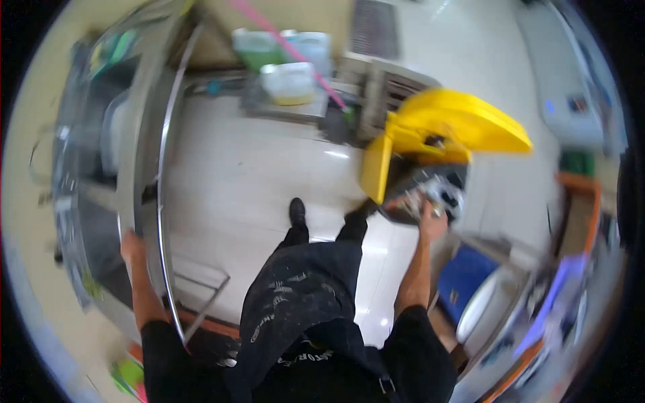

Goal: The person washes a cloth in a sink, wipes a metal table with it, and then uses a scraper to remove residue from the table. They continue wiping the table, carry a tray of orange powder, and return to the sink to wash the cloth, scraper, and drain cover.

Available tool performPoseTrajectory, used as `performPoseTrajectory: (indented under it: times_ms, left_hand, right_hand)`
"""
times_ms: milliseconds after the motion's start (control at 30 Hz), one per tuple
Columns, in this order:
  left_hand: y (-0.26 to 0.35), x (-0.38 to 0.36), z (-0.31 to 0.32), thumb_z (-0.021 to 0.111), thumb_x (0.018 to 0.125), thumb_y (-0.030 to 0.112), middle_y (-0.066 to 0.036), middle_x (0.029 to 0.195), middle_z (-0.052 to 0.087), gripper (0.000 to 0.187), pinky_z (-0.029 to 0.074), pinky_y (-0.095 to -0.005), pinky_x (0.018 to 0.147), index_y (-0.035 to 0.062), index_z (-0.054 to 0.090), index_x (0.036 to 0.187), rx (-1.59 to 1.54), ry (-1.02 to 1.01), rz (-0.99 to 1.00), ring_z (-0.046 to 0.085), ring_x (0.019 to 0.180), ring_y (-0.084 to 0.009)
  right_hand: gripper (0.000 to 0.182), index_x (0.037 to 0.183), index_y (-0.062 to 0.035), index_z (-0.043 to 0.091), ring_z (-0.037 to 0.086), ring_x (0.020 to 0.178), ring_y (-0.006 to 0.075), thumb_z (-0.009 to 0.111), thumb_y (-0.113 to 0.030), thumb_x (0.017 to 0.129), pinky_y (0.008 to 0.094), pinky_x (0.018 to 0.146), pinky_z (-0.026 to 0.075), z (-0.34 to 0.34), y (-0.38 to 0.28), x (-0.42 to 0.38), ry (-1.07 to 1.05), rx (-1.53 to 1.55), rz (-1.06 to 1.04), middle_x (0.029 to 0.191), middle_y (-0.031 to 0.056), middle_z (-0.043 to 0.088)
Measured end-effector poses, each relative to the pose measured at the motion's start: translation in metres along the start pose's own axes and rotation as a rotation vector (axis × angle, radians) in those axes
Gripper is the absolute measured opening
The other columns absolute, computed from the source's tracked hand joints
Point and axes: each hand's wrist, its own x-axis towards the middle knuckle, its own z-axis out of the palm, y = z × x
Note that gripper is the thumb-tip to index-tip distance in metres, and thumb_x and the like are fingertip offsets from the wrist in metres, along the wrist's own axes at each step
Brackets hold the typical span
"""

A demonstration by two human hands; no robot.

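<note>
My right hand [433, 223] reaches over the open bin, its fingers closed around something small and shiny that blur hides. Beneath it, the bin's dark liner [403, 213] holds mixed rubbish. The bin's yellow lid [463, 117] is tipped up and back. On the other side, my left hand [133, 246] is at the front edge of the metal sink unit [131, 154]. Its fingers look curled, but motion blur hides what they grip, if anything. A thin bright strip runs beside that hand.
Plastic jugs [287, 82] stand on a low platform by the wall, beside a pink-handled brush [336, 101]. A steel rail [163, 154] runs along the sink unit. At right are a blue panel [467, 279] and a cluttered orange-edged shelf [588, 221]. White tiles [235, 168] cover the floor.
</note>
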Motion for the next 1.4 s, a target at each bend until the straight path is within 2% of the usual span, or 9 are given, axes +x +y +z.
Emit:
performPoseTrajectory:
  times_ms: [67, 133, 200, 267, 467, 733, 867, 1133, 1400]
  left_hand:
    - [0.022, -0.018, -0.015, 0.052, 0.087, 0.026, -0.012, 0.1, 0.065, 0.027, 0.052, -0.0392, 0.077, 0.0091, 0.059, 0.107, -0.046, -0.024, -0.216, 0.065, 0.09, -0.0287]
    - [0.01, -0.011, 0.021, 0.054, 0.086, 0.021, -0.012, 0.097, 0.065, 0.016, 0.052, -0.0396, 0.077, 0.0099, 0.061, 0.095, 0.015, 0.184, -0.231, 0.064, 0.093, -0.0283]
    - [0.031, -0.02, -0.01, 0.054, 0.086, 0.02, -0.011, 0.103, 0.063, 0.021, 0.052, -0.0374, 0.079, 0.011, 0.056, 0.105, 0.054, 0.073, -0.309, 0.064, 0.096, -0.0276]
    - [0.046, -0.023, -0.019, 0.054, 0.087, 0.017, -0.013, 0.104, 0.063, 0.017, 0.052, -0.0393, 0.081, 0.0092, 0.057, 0.102, -0.024, 0.122, -0.41, 0.063, 0.098, -0.0294]
    - [0.038, -0.004, 0.006, 0.048, 0.091, 0.021, -0.01, 0.1, 0.064, 0.021, 0.055, -0.0361, 0.072, 0.0116, 0.056, 0.107, -0.07, 0.122, -0.431, 0.066, 0.091, -0.0262]
    - [0.032, -0.02, 0.021, 0.055, 0.08, 0.019, -0.004, 0.078, 0.063, 0.008, 0.052, -0.0341, 0.056, 0.0132, 0.059, 0.082, -0.119, 0.503, -0.23, 0.066, 0.072, -0.0214]
    - [-0.008, -0.072, 0.028, 0.066, 0.074, 0.035, -0.014, 0.096, 0.056, 0.039, 0.046, -0.0411, 0.082, 0.0067, 0.055, 0.098, -0.659, 0.422, -0.041, 0.055, 0.096, -0.0277]
    - [-0.185, -0.21, 0.153, 0.063, 0.071, 0.059, -0.012, 0.093, 0.056, 0.061, 0.035, -0.0455, 0.087, 0.0057, 0.059, 0.102, -0.923, 0.443, -0.441, 0.052, 0.093, -0.0301]
    - [-0.195, -0.23, 0.163, 0.061, 0.068, 0.055, -0.011, 0.081, 0.05, 0.054, 0.036, -0.0455, 0.083, 0.0094, 0.064, 0.097, -0.731, 0.477, -0.844, 0.048, 0.079, -0.0287]
  right_hand:
    - [0.052, 0.094, 0.0007, 0.068, 0.063, 0.088, 0.0389, 0.071, -0.046, 0.073, 0.0441, 0.075, 0.05, -0.007, -0.031, -0.002, -0.199, 0.222, 0.047, 0.094, 0.0206, 0.067]
    - [0.057, 0.097, 0.0016, 0.067, 0.063, 0.093, 0.0391, 0.067, -0.05, 0.075, 0.0457, 0.079, 0.05, 0.075, 0.066, 0.003, -0.586, -0.246, -0.458, 0.096, 0.0223, 0.066]
    - [0.069, 0.097, 0.0078, 0.063, 0.064, 0.089, 0.0405, 0.063, -0.057, 0.075, 0.0483, 0.076, 0.05, 0.094, 0.07, 0.044, -0.773, -0.508, -0.338, 0.095, 0.0286, 0.064]
    - [0.069, 0.099, 0.0052, 0.06, 0.063, 0.084, 0.0447, 0.056, -0.061, 0.079, 0.0499, 0.073, 0.051, 0.06, 0.017, 0.046, -0.449, -0.386, -0.08, 0.089, 0.0272, 0.065]
    - [0.065, 0.114, -0.0024, 0.062, 0.054, 0.112, 0.0394, 0.066, -0.054, 0.074, 0.0442, 0.095, 0.043, 0.066, 0.053, 0.032, -0.844, -0.519, -0.263, 0.116, 0.0253, 0.059]
    - [0.047, 0.106, 0.0035, 0.055, 0.056, 0.096, 0.0243, 0.076, -0.019, 0.071, 0.0352, 0.086, 0.045, 0.032, -0.174, -0.247, -1.173, 0.468, -0.659, 0.097, 0.0148, 0.057]
    - [0.051, 0.12, 0.0, 0.047, 0.055, 0.098, 0.0214, 0.067, -0.004, 0.074, 0.033, 0.089, 0.045, -0.054, -0.369, -0.412, -1.555, 1.06, -0.678, 0.101, 0.0116, 0.057]
    - [0.036, 0.096, -0.002, 0.06, 0.062, 0.087, 0.0215, 0.079, -0.018, 0.069, 0.0319, 0.08, 0.048, -0.117, -0.548, -0.704, -1.522, 0.961, -1.744, 0.094, 0.0108, 0.064]
    - [0.043, 0.085, -0.002, 0.06, 0.055, 0.095, 0.0345, 0.078, -0.036, 0.064, 0.0428, 0.086, 0.044, -0.059, -0.674, -1.047, -1.208, 0.651, -2.044, 0.099, 0.016, 0.061]
